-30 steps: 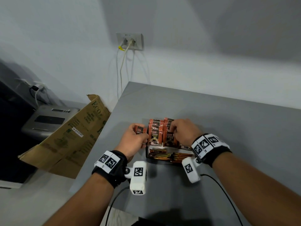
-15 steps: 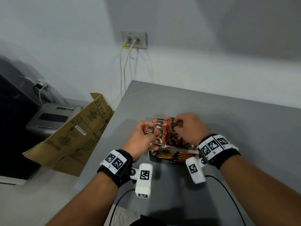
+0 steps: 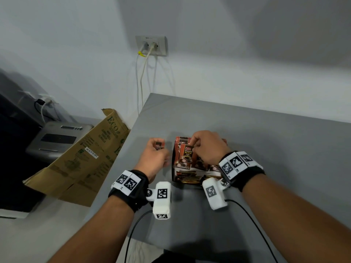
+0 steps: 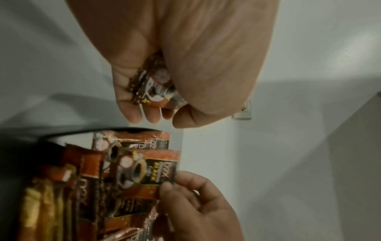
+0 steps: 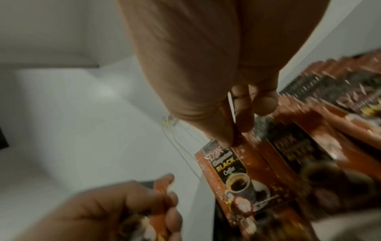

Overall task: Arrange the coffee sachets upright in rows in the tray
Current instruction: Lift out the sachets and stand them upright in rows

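A dark tray (image 3: 175, 178) on the grey table holds several orange-brown coffee sachets standing upright, with gold stick packs (image 3: 190, 180) lying flat at its front. My right hand (image 3: 206, 147) pinches the top edge of the front upright sachet (image 3: 186, 155) (image 5: 233, 177) (image 4: 148, 171) between thumb and forefinger. My left hand (image 3: 154, 157) is just left of the tray and grips a small bunch of sachets (image 3: 159, 145) (image 4: 153, 91), curled in the palm.
The grey table (image 3: 266, 168) has its left edge close beside my left hand. A folded cardboard box (image 3: 81, 162) leans past that edge, with a grey device (image 3: 57, 138) behind it. A wall socket (image 3: 152, 45) with cables hangs above the table's far corner.
My left hand has drawn away to the left of the tray with its sachets. My right hand now pinches the top of the front sachet.
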Available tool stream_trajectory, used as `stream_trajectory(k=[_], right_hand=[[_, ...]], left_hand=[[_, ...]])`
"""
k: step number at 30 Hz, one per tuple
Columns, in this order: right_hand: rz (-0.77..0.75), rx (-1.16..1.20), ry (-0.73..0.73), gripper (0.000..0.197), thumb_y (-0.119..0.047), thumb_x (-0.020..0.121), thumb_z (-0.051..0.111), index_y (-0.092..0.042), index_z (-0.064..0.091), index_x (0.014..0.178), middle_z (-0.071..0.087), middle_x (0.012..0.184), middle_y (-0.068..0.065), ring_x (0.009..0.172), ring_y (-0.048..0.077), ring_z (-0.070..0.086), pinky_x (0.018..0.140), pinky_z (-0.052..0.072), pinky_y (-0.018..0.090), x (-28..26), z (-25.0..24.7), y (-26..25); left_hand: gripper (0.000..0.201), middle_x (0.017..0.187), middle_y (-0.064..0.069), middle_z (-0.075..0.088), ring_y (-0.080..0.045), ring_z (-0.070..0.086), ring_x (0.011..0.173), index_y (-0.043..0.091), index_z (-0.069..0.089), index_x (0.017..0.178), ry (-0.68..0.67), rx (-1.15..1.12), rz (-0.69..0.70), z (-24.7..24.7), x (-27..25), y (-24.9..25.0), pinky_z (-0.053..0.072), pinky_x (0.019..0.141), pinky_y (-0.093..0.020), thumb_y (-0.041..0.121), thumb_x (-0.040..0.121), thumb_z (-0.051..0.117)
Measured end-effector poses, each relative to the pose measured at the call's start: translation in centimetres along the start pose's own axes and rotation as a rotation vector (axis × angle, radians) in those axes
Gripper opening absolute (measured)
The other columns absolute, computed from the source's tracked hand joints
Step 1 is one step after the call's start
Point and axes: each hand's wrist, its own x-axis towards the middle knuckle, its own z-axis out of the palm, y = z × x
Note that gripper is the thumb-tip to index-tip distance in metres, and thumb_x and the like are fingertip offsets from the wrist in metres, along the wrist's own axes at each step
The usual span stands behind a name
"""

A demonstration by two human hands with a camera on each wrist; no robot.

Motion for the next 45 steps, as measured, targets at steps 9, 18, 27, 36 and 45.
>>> stream_trajectory(k=[9,18,27,36,45], right_hand=[[-0.004,-0.138,-0.123,0.030,-0.001,0.089,0.060,-0.029,0.060,0.079,0.065,0.091,-0.008,0.089,0.013,0.063,0.079,0.052,0.026,1.2,3.6,-0.5],[-0.041,0.187,-0.023,0.011,-0.016,0.086,0.070,-0.020,0.072,0.096,0.070,0.089,-0.010,0.080,0.004,0.065,0.075,0.048,0.018,-0.3,0.8,-1.1],[0.041,0.157,0.137,0.016,-0.008,0.081,0.072,-0.024,0.071,0.083,0.072,0.077,-0.010,0.074,0.005,0.067,0.066,0.049,0.016,-1.5,-3.7,1.6],[0.106,-0.088,-0.089,0.024,-0.006,0.085,0.069,-0.028,0.061,0.078,0.063,0.082,-0.012,0.081,0.011,0.064,0.066,0.046,0.017,-1.3,0.3,4.6],[0.107,-0.119,0.006,0.014,-0.013,0.084,0.071,-0.020,0.063,0.094,0.066,0.098,-0.002,0.089,0.016,0.061,0.073,0.047,0.023,-1.3,0.5,4.1]], left_hand=[[0.037,0.088,-0.011,0.054,-0.021,0.053,0.074,0.018,0.052,0.111,-0.043,0.045,-0.041,-1.1,-0.6,-0.9,0.050,0.067,-0.038,-0.008,0.086,0.052],[0.048,0.086,-0.014,0.066,-0.023,0.065,0.069,0.011,0.048,0.114,-0.170,-0.069,0.045,0.5,-1.1,0.3,0.058,0.065,-0.038,-0.020,0.080,0.062],[0.032,0.095,-0.013,0.062,-0.015,0.062,0.070,0.016,0.051,0.109,-0.095,-0.051,0.002,2.5,-0.3,1.3,0.055,0.062,-0.027,-0.006,0.088,0.062],[0.033,0.093,-0.009,0.070,-0.016,0.063,0.071,0.012,0.053,0.112,-0.097,0.097,0.000,1.7,-0.6,0.4,0.053,0.054,-0.024,-0.011,0.088,0.050],[0.043,0.101,-0.013,0.073,-0.031,0.072,0.089,0.018,0.059,0.107,-0.128,0.189,0.051,1.7,-1.1,0.0,0.058,0.083,-0.053,-0.010,0.076,0.065]])
